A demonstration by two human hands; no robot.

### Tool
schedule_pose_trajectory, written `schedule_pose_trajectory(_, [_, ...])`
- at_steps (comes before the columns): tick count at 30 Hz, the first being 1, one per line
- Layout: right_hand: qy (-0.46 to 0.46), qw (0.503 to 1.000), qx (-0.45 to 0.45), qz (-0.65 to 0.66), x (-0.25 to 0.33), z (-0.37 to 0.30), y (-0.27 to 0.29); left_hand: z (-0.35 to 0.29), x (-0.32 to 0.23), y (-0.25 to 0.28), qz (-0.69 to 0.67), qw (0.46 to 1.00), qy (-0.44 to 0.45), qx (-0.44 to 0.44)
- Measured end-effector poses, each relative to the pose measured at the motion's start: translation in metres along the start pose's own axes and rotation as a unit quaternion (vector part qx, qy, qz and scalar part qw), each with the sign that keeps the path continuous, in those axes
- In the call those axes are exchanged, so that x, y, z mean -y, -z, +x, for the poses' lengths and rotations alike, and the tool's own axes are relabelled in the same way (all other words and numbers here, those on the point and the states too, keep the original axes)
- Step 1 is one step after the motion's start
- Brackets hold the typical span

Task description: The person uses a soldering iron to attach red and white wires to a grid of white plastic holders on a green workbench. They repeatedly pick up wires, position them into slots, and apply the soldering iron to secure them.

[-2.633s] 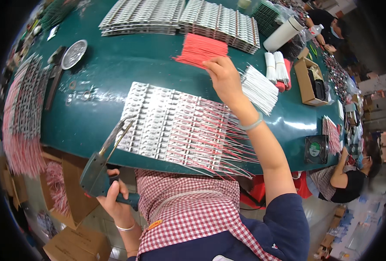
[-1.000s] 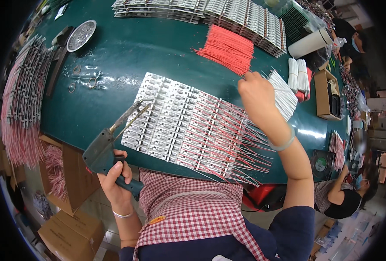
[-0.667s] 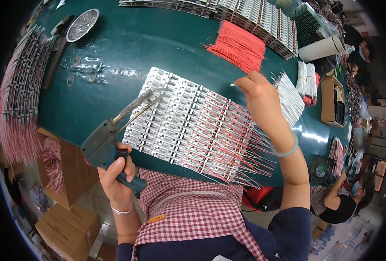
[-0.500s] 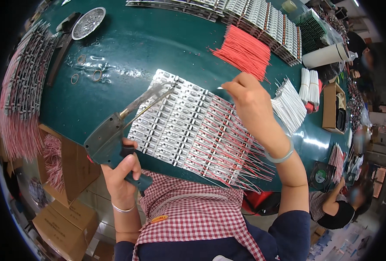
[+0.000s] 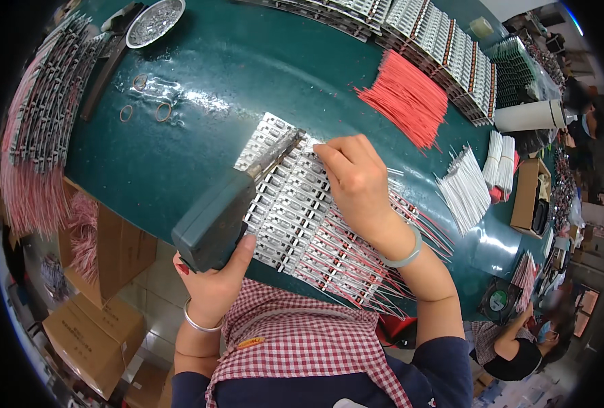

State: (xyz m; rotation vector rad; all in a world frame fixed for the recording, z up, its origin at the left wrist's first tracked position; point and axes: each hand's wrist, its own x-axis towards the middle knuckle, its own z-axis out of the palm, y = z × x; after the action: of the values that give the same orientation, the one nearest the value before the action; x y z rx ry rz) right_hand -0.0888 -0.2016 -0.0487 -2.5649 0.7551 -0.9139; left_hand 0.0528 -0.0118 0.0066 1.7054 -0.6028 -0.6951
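My left hand is wrapped round a dark green soldering gun. The gun slants up and right, its tip near the far edge of a panel of small silver-white circuit boards. Close to that tip, my right hand pinches a thin white wire, whose length shows to the right of the hand. The pinched end is hidden by my fingers. Red and white wires run in rows off the panel's right part toward the right and the near table edge.
Red wires and white wires lie in piles at right. Stacked boards stand behind, near a white bottle. Wired boards and a metal bowl are at left. A co-worker sits at lower right.
My right hand has come left and down onto the panel with the white wire. My left hand has moved right and turned the soldering gun, bringing its tip toward the right fingers.
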Motion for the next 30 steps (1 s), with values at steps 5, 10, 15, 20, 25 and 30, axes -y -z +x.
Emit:
schedule_pose_trajectory(5, [-0.008,1.0,0.005,-0.003,0.002,-0.003,-0.001,0.002,-0.002,-0.001,0.097,0.992,-0.078,0.028])
schedule_pose_trajectory(10, [0.006,1.0,0.021,-0.005,-0.003,-0.003,-0.003,0.007,0.0,-0.005,0.143,0.979,-0.141,0.033])
schedule_pose_trajectory(15, [0.013,1.0,0.024,-0.01,-0.002,-0.001,-0.002,0.009,-0.003,-0.007,0.146,0.977,-0.147,0.046])
schedule_pose_trajectory(20, [0.017,0.999,0.027,-0.008,-0.001,0.0,-0.001,0.008,-0.001,-0.007,0.14,0.981,-0.121,0.056])
schedule_pose_trajectory(25, [0.016,0.999,0.027,-0.008,-0.001,0.0,-0.002,0.009,-0.002,-0.009,0.149,0.98,-0.115,0.061])
schedule_pose_trajectory(30, [0.016,0.999,0.029,-0.011,0.001,0.001,-0.001,0.009,-0.005,-0.012,0.189,0.969,-0.147,0.055])
